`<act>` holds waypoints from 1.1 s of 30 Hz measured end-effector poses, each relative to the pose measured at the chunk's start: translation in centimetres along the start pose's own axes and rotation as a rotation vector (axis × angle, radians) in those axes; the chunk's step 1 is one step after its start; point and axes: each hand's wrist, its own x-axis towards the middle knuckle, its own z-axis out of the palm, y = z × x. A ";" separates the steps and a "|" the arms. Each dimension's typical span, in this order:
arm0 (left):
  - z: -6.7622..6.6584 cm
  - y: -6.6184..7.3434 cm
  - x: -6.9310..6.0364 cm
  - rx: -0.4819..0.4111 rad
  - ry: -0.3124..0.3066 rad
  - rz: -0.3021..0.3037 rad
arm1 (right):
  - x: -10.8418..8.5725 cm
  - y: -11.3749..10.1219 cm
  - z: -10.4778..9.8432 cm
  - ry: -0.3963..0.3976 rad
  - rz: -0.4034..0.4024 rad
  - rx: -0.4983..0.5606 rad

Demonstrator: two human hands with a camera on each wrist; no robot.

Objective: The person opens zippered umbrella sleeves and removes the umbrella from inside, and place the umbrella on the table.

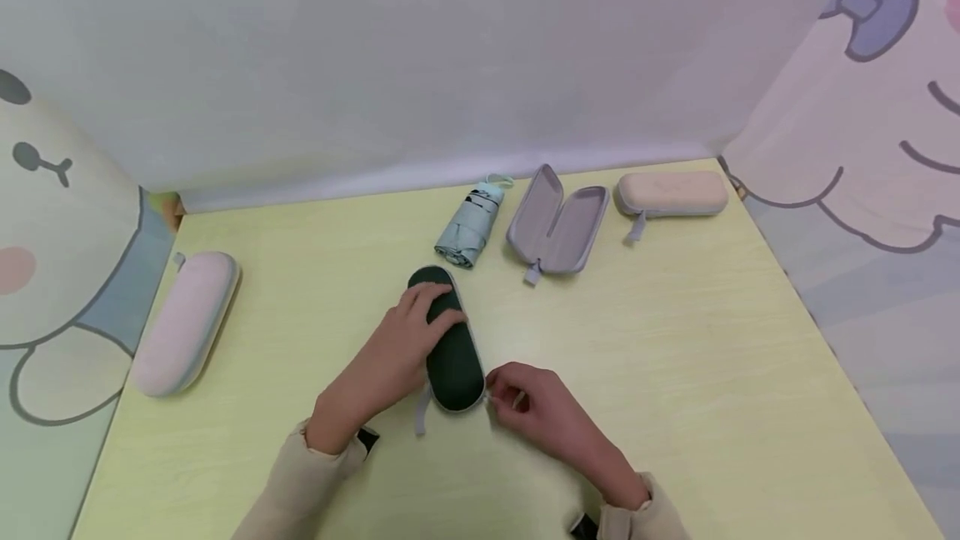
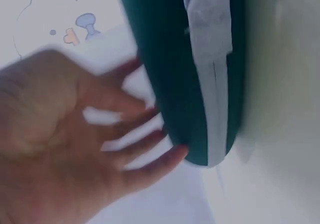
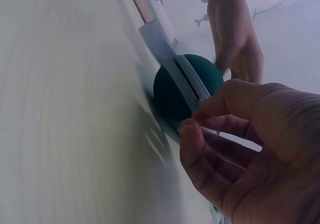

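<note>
A dark green glasses case [image 1: 456,361] lies lengthwise on the table, its lid down. My left hand [image 1: 401,340] rests across its top, and in the left wrist view the extended fingers [image 2: 150,171] touch the case's surface. At the rounded near end, my right hand [image 1: 543,407] pinches the zipper pull between thumb and fingertips, which mostly hide it. A pale grey zipper [image 3: 187,78] runs round the rim; a narrow dark gap shows between its tapes in the right wrist view. A grey fabric tab [image 1: 421,412] hangs from the left side of the case.
A folded light blue umbrella [image 1: 472,223] lies beyond the green case. Right of it stand an open lilac glasses case [image 1: 573,232] and a closed peach case [image 1: 672,193]. A closed pink case [image 1: 186,319] lies at the table's left edge. Behind rises a pale curtain [image 1: 420,65].
</note>
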 end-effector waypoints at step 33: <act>1.5 -0.2 2.0 -0.262 -0.004 -0.400 | 0.9 -0.9 1.2 0.095 -0.095 -0.145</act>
